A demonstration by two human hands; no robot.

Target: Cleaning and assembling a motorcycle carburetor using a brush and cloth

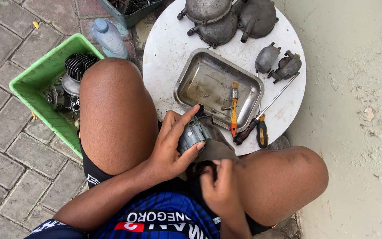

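My left hand (171,144) grips a small grey metal carburettor part (194,134) between my knees, index finger stretched over its top. My right hand (219,186) is just below it, fingers closed on a grey-brown rag (217,150) that lies against the part. Both hands are at the near edge of a round white table (164,48). A dented metal tray (204,82) on the table holds a paintbrush with an orange handle (234,108).
Two screwdrivers (261,126) lie beside the tray. Grey metal covers (219,17) and small castings (279,64) sit at the table's far side. A green bin (32,84) with engine parts stands left, a plastic bottle (108,37) behind it. Concrete floor lies right.
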